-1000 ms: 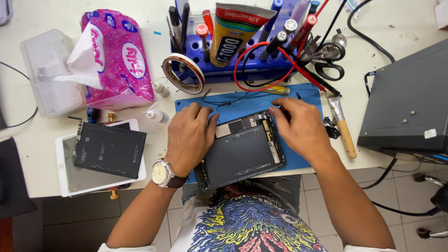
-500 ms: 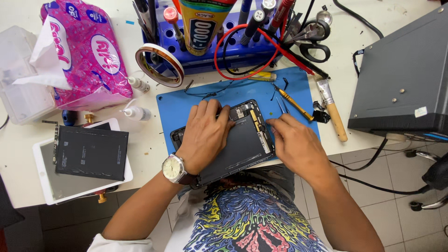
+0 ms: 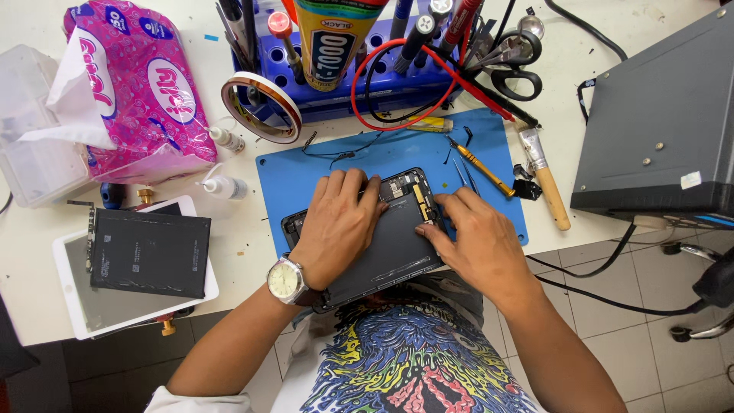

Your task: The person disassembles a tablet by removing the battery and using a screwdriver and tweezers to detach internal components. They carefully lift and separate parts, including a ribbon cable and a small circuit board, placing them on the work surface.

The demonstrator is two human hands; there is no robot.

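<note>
An opened dark tablet body point(image 3: 397, 245) with its circuit parts showing lies tilted on a blue work mat point(image 3: 306, 176), overhanging the near table edge. My left hand point(image 3: 340, 226), a watch on its wrist, presses flat on the tablet's left half. On the right edge rests my right hand point(image 3: 474, 245), its fingers curled by the small boards at the top. Neither hand holds a tool.
A white tablet screen point(image 3: 73, 306) under a black battery panel point(image 3: 149, 252) lies at left. A pink tissue pack point(image 3: 138, 84), tape roll point(image 3: 260, 107), two small bottles, a blue tool rack point(image 3: 344, 76) with scissors, a screwdriver point(image 3: 478, 168), a brush point(image 3: 547, 191) and a grey box point(image 3: 657, 130) surround the mat.
My right hand has slid back up to the tablet's right edge. The left hand stays pressed on it. The view shifted slightly.
</note>
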